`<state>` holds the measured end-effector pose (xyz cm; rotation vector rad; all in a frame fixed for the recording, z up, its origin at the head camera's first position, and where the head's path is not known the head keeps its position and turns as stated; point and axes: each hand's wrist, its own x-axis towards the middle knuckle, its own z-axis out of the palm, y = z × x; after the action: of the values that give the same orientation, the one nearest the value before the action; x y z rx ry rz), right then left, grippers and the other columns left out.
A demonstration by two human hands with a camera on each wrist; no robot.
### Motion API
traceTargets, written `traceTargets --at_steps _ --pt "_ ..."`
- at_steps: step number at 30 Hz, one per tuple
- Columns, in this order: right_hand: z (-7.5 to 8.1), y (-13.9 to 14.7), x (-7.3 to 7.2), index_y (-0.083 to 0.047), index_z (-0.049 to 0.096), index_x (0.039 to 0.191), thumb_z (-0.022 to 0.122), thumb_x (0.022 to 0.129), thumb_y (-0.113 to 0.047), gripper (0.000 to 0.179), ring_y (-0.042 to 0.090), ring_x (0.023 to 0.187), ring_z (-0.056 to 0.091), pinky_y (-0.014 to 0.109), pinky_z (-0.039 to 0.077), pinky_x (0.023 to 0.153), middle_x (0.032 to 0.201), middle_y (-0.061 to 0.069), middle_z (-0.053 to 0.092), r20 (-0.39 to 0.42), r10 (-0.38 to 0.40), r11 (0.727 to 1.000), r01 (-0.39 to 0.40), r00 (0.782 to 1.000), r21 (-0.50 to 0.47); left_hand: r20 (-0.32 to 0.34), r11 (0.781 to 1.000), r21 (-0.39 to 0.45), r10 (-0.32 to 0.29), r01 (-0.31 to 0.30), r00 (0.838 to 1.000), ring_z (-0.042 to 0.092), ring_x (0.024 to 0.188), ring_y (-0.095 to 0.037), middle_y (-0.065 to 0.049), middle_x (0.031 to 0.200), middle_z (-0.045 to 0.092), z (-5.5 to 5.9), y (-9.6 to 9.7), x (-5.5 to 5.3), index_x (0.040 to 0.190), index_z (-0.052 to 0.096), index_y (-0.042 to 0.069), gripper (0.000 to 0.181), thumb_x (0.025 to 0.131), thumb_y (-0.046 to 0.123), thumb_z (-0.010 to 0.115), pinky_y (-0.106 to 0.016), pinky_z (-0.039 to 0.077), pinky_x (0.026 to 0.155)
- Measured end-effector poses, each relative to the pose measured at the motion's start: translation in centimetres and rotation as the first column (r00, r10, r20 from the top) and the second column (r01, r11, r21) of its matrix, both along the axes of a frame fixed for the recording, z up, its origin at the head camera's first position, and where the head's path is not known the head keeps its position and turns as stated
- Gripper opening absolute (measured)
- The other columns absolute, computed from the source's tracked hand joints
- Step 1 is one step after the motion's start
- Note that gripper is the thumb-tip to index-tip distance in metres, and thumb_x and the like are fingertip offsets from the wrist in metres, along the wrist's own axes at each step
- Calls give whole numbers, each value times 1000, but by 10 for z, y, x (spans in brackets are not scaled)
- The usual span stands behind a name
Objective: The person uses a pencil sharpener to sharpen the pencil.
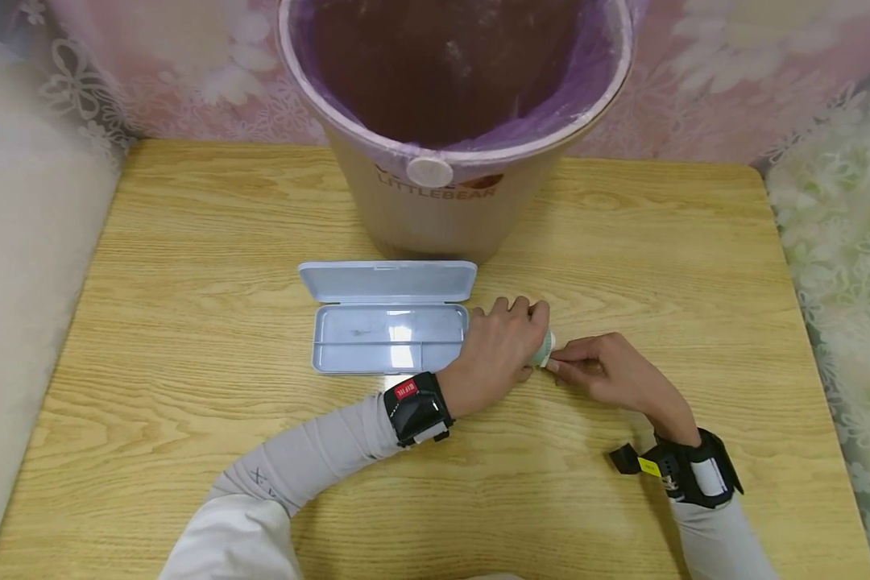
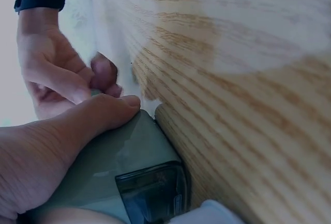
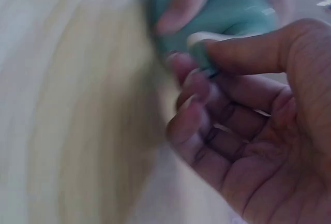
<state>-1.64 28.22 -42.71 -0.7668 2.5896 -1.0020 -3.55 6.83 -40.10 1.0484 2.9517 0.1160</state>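
My left hand (image 1: 499,346) grips a green pencil sharpener (image 2: 116,154) with a dark see-through window, holding it at the right end of the open pencil case. In the head view the hand hides most of the sharpener; only its ribbed green and white end shows. My right hand (image 1: 612,370) reaches in from the right and pinches a small green knob (image 3: 200,58) beside a white piece at that end. The light blue pencil case (image 1: 362,326) lies with its lid (image 1: 387,282) raised at the back, and no items show in its visible compartments.
A large beige bin (image 1: 435,221) lined with a purple bag (image 1: 602,72) stands behind the pencil case. Both hands work above a wood-grain table (image 1: 188,306). A black strap end (image 1: 626,459) hangs from the right wrist band. Flowered cloth (image 1: 725,72) covers the back.
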Motion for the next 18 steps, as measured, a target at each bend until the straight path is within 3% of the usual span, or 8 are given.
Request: traceTargets --at_steps 4,11,18 --pt "7 1 5 -19 80 99 67 96 -6 19 -4 70 58 22 50 63 91 -11 75 35 30 999 -30 999 -13 -8 1000 1 -17 17 1000 63 81 -16 0 95 63 0 0 1 104 53 15 45 83 40 83 -32 50 58" --pt "17 1 8 -17 80 98 71 92 -4 17 -6 65 54 21 48 57 86 -12 73 -32 69 998 -69 997 -7 -53 1000 -11 -7 6 999 62 79 -15 1 94 62 1 1 1 103 52 15 45 82 42 83 -30 49 56" --pt "29 0 7 -15 81 99 75 89 -4 16 -7 60 53 17 43 49 82 -13 73 -26 106 994 -107 994 -12 -17 1000 3 2 -2 1000 63 81 -16 0 95 64 1 -1 0 104 52 15 46 82 40 84 -32 52 59"
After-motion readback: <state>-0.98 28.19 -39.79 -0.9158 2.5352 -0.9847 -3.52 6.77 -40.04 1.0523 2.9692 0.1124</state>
